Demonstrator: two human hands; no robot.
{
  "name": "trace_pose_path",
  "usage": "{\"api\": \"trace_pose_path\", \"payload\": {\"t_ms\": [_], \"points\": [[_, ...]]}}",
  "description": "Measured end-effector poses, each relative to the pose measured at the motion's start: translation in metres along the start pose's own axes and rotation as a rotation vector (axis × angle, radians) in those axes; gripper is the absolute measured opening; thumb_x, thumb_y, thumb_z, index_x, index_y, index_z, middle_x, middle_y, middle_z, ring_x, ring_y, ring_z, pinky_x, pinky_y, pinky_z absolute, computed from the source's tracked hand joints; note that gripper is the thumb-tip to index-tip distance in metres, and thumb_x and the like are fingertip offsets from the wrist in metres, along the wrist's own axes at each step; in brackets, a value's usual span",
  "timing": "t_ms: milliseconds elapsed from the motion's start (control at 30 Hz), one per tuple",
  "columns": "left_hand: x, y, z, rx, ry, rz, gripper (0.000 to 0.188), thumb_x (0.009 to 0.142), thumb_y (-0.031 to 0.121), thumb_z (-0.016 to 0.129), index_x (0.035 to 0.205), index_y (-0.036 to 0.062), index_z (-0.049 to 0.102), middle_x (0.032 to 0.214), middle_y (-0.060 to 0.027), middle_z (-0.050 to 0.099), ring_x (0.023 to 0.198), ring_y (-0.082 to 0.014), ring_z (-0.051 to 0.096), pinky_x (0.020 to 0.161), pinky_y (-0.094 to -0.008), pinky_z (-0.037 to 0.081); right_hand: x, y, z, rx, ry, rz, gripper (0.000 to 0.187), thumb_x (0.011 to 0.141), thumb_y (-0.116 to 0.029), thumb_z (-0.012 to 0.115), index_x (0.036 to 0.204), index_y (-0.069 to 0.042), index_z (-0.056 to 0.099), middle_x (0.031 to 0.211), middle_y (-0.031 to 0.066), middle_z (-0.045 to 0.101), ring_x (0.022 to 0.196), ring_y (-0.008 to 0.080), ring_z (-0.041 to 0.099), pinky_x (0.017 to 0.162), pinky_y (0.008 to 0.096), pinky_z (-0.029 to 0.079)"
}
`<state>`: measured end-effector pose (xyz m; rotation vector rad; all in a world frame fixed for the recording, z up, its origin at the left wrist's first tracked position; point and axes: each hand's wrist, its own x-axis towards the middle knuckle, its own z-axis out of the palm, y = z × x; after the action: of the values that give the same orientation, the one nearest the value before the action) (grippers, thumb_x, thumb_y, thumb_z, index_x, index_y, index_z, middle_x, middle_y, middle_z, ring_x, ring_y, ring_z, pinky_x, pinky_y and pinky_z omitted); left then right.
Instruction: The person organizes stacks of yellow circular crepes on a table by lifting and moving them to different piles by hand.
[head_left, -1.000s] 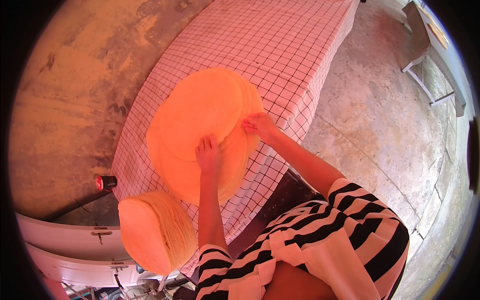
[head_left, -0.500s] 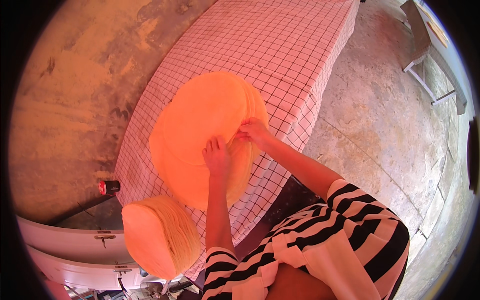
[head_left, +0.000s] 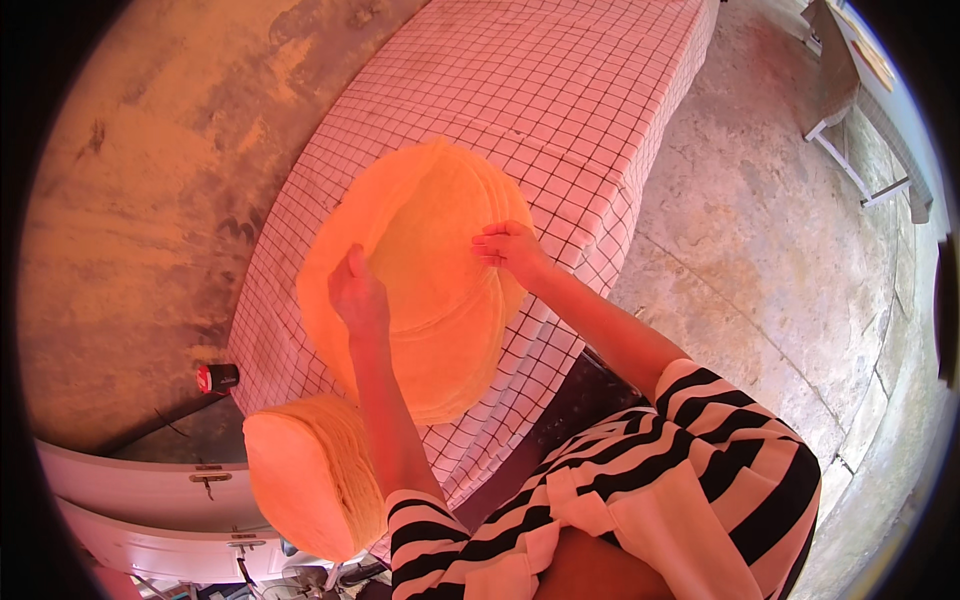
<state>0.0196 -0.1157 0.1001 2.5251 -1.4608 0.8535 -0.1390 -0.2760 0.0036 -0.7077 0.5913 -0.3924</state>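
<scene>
The left hand (head_left: 358,292) pinches a raised round sheet (head_left: 382,198) over the stack (head_left: 430,350), whose right side the right hand (head_left: 512,248) meets, its grip unclear.

The larger stack of round sheets (head_left: 435,365) is laid on a cloth-covered table (head_left: 480,75); the left hand (head_left: 360,300) is placed over its left side, the right hand (head_left: 510,250) over its right; a smaller stack (head_left: 300,480) is set nearer the body, to the left; latched panels (head_left: 140,540) are seen left of that; a second table (head_left: 845,65) is stood well apart, far right, on the floor (head_left: 720,270).
</scene>
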Motion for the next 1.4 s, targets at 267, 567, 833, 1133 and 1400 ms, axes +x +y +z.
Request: {"api": "trace_pose_path", "payload": {"t_ms": [267,567,833,1133,1400], "points": [[-0.048,0.012,0.027,-0.024,0.000,0.194,0.028,0.078,-0.002,0.048,0.106,-0.0013,0.050,0.106,-0.0157,0.058,0.100,-0.0289,0.055,0.079,-0.0392,0.042,0.018,-0.002,-0.016,0.059,0.123,0.030,0.020,0.084,-0.007,0.056,0.099,0.004,0.047,0.095,0.0137,0.057,0.081,0.0210,0.059,0.070,0.0319,0.051],[-0.065,0.059,0.069,-0.068,-0.036,0.167,0.024,0.077,0.006,0.049,0.101,0.0013,0.052,0.100,-0.0131,0.061,0.093,-0.0259,0.057,0.071,-0.0390,0.042,0.028,0.002,-0.020,-0.099,0.133,0.097,0.020,0.083,-0.012,0.057,0.097,0.002,0.051,0.085,0.0094,0.060,0.075,0.0174,0.059,0.062,0.0269,0.049],[-0.057,0.072,0.070,-0.048,0.010,0.134,0.020,0.075,0.004,0.051,0.095,0.0025,0.052,0.092,-0.0102,0.061,0.085,-0.0239,0.058,0.065,-0.0373,0.041,0.025,0.021,-0.008,-0.407,0.266,-0.167,0.021,0.083,-0.009,0.056,0.101,0.000,0.050,0.094,0.0074,0.059,0.080,0.0136,0.058,0.069,0.0246,0.047],[-0.061,0.079,0.068,-0.086,0.081,0.117,0.026,0.077,0.007,0.052,0.103,0.0008,0.050,0.101,-0.0141,0.059,0.093,-0.0278,0.055,0.070,-0.0408,0.041,0.022,0.016,0.004,-0.193,0.183,-0.134,0.033,0.082,-0.003,0.053,0.112,0.001,0.040,0.105,0.0131,0.052,0.087,0.0207,0.059,0.073,0.0315,0.052],[-0.035,0.037,0.051,-0.083,-0.141,-0.027,0.032,0.073,-0.001,0.055,0.104,-0.0013,0.050,0.094,-0.0164,0.060,0.085,-0.0337,0.057,0.069,-0.0398,0.044,0.013,0.000,0.012,0.023,0.114,-0.088,0.037,0.082,-0.003,0.054,0.114,0.004,0.037,0.107,0.0158,0.049,0.089,0.0245,0.058,0.074,0.0345,0.053]]}}
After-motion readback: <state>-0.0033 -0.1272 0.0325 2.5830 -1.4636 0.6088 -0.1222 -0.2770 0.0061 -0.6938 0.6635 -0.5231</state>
